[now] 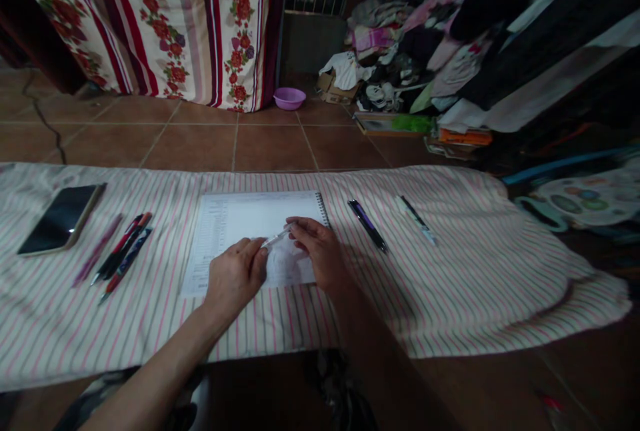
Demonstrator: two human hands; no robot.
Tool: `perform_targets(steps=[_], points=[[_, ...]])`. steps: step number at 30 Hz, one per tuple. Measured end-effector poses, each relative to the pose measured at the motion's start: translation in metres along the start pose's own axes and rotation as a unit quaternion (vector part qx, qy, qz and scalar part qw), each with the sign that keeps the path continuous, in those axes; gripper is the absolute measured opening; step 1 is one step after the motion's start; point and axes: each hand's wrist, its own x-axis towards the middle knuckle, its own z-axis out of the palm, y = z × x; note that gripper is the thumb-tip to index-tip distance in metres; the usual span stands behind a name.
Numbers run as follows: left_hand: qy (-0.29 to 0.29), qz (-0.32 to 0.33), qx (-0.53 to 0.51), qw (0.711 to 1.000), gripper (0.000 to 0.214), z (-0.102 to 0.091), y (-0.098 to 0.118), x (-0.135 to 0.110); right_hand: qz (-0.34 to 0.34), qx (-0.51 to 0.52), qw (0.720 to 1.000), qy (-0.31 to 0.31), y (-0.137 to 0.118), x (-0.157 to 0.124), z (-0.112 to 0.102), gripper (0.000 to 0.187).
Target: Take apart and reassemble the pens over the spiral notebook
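My left hand [237, 269] is closed round the lower left end of a slim clear pen barrel [277, 237]. At its upper right end, the fingertips of my right hand [316, 247] pinch it. The barrel is tilted over a spiral notebook [260, 207] with a white page, whose coil runs down the right side. A printed sheet [200, 251] shows along the left of the page. Just right of the notebook lies a black and purple pen [367, 224]. Farther right is a pale pen with a dark part [417, 219]. My hands cover part of the page.
A striped cloth [465, 271] covers the low table. On the left lie a smartphone [63, 219], a purple pen [97, 251] and several other pens [123, 251]. Beyond, a purple basin [289, 98] stands on the tiled floor near a floral curtain [175, 31]; clothes [425, 44] are heaped at right.
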Motion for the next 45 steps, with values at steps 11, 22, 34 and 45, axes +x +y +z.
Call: perform_targets(steps=[11,22,34,45], points=[[0.017,0.025,0.055,0.998,0.031,0.001,-0.002,0.0,0.002,-0.017,0.999,0.029,0.001,0.001,-0.006,0.029],[0.024,0.044,0.075,0.996,0.031,0.001,-0.001,0.0,-0.037,-0.077,0.994,0.068,0.0,0.007,-0.021,0.029],[0.027,0.058,0.082,0.995,0.03,0.003,0.001,0.001,-0.143,-0.348,0.925,0.058,0.008,0.004,-0.036,0.019],[0.039,0.068,0.1,0.992,0.028,0.005,0.001,0.001,-0.171,-0.531,0.828,0.053,0.013,0.001,-0.028,0.021]])
